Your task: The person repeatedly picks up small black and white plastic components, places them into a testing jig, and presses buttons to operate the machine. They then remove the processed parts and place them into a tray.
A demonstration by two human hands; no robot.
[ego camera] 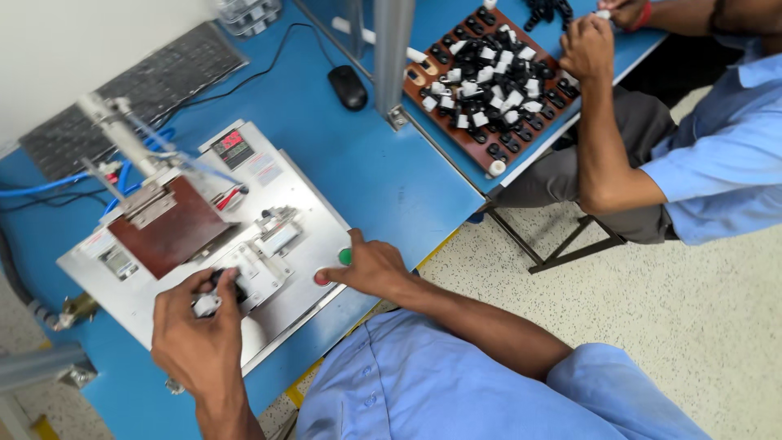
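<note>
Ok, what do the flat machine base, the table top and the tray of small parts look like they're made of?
Machine base: looks like brushed metal, silvery grey with a dull sheen.
Table top: smooth blue surface, possibly laminate or a mat; hard to tell.
Tray: reddish-brown board with rows of round holes, maybe wood or a resin sheet.

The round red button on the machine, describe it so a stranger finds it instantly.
On the blue workbench sits a flat silver metal machine. At its near right corner, under the right hand, is the round red button; its twin alongside is green.
</note>
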